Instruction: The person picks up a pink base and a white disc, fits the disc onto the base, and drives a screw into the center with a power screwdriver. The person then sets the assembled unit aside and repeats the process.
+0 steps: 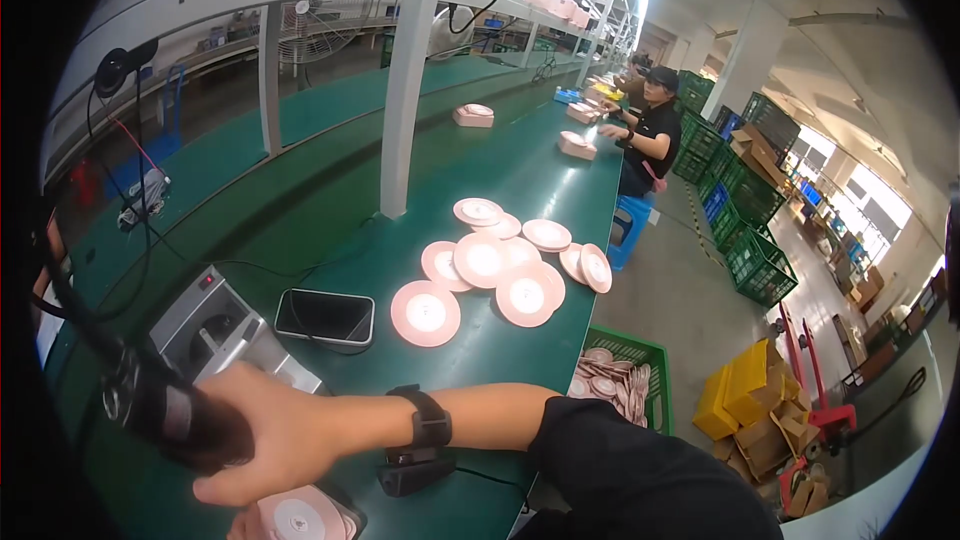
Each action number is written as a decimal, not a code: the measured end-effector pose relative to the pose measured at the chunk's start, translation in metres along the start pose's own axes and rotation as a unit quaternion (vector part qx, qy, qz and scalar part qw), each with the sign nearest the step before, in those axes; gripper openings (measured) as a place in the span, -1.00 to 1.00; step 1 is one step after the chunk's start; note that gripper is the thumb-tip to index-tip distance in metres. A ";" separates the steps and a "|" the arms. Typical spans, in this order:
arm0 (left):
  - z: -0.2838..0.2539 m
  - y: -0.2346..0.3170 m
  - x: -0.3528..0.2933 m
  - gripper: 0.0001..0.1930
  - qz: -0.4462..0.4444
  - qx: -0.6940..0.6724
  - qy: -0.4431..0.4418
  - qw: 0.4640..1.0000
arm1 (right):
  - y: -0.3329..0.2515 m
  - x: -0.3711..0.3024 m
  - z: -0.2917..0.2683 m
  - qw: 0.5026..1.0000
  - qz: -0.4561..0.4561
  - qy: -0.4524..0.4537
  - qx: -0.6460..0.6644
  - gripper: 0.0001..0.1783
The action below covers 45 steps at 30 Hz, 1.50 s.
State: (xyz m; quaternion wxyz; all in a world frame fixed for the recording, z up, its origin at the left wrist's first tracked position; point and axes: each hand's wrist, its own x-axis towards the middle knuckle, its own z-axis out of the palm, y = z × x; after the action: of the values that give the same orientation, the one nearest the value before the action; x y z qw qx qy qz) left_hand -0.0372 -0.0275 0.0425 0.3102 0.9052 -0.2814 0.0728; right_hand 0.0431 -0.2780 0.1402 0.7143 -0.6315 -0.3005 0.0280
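My right hand (285, 430) reaches across from the right and is wrapped round a black cylindrical power screwdriver (175, 415), which hangs from a dark cable. Its tip is out of sight. Below it, at the lower edge, lies a pink housing (300, 518) with a white round centre. The fingers of my left hand (240, 524) curl against the housing's left side; the rest of that hand is cut off by the frame. Beyond my right forearm, several round pink covers (427, 312) with white centres are spread over the green bench (470, 360).
A silver machine (220, 325) and a black-screened device (325, 318) stand left of the covers. A green crate (655, 370) of pink parts is beside the bench. A white post (400, 90) rises from the bench. Farther along sits a co-worker (655, 130) near pink housings (577, 145).
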 end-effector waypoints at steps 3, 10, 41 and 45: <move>-0.030 0.026 0.019 0.00 -0.036 0.019 -0.119 0.992 | 0.004 0.001 -0.003 0.999 0.018 -0.005 -0.043 -0.63; -0.026 0.020 0.017 -0.09 -0.035 0.029 -0.121 0.992 | 0.022 0.010 0.005 1.000 0.010 0.007 -0.028 -0.53; -0.026 -0.058 0.016 -0.60 0.034 0.261 0.218 0.940 | -0.023 0.005 -0.011 0.996 -0.035 0.068 -0.044 -0.44; -0.038 -0.086 0.005 -0.70 -0.015 0.341 0.272 0.900 | -0.031 0.004 -0.011 0.997 -0.012 0.071 -0.024 -0.37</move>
State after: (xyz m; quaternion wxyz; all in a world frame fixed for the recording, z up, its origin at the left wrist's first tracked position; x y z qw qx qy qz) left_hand 0.0162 0.0487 0.0293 0.0483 0.9047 -0.1306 0.4026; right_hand 0.0412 -0.2920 0.1701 0.7190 -0.6450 -0.2568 -0.0327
